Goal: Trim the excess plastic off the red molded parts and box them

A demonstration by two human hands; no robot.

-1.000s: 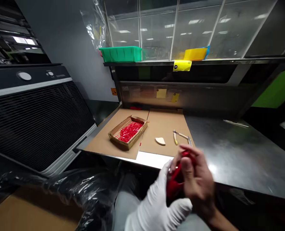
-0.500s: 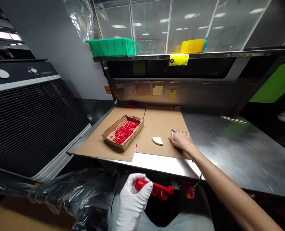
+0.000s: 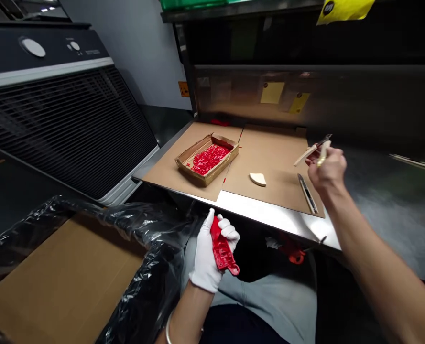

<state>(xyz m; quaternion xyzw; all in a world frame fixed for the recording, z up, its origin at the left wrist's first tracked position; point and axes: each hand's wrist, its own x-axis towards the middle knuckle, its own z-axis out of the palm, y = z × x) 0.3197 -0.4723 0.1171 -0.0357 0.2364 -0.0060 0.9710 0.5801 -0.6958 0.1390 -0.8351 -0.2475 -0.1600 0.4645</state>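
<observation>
Red moulded-plastic part, elongated, with a round lug at one end (image 3: 223, 249): centre of frame, a bit below the middle, over the lap, short of the bench edge. Left hand, white fabric glove (image 3: 203, 255), grasps it, thumb one side, fingers curled round the other. Long axis steep, running upper left to lower right; lug end sticks out free of the glove at the lower right.

Right hand, no glove (image 3: 329, 171), right of centre, grips a metal-headed hand tool with two cream handles (image 3: 306, 155), raised over the brown cardboard sheet (image 3: 278, 155). Handles splayed; head points to the upper right, so away from the red part. Whether its jaws are parted: too small to tell.

Key relation: red part lies lower left of the right hand, well apart, with the bench's shiny steel front edge (image 3: 246, 206) between. Left hand has the part; only the right has the tool. Tool head would need turning back toward the lower left to face the lug end.

Nearby: slim knife-like tool, pale and dark (image 3: 308, 194), on the sheet below the right hand; cream wedge-shaped piece (image 3: 257, 179) farther left, flat on the sheet.
</observation>
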